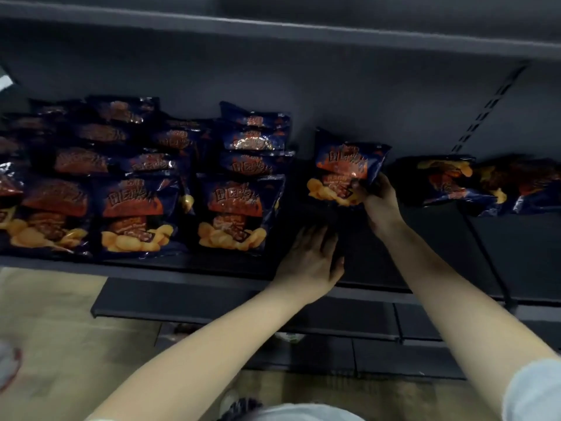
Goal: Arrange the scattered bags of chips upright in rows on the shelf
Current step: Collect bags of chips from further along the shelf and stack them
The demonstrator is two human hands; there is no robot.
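Observation:
Dark blue chip bags with orange print stand upright in rows (pixel 233 214) across the left and middle of the dark shelf (pixel 194 268). My right hand (pixel 381 199) grips the lower right corner of one upright bag (pixel 346 171), set apart to the right of the rows. My left hand (pixel 312 256) lies flat and open on the bare shelf surface just in front of that bag, touching no bag. Two more bags (pixel 449 180) lie flat on their sides at the far right of the shelf.
A dark shelf board (pixel 273 28) runs overhead. A slotted upright rail (pixel 485 107) stands at the back right. Lower shelves (pixel 243 311) jut out below, above a tan floor (pixel 60 344). A gap of bare shelf separates the rows from the held bag.

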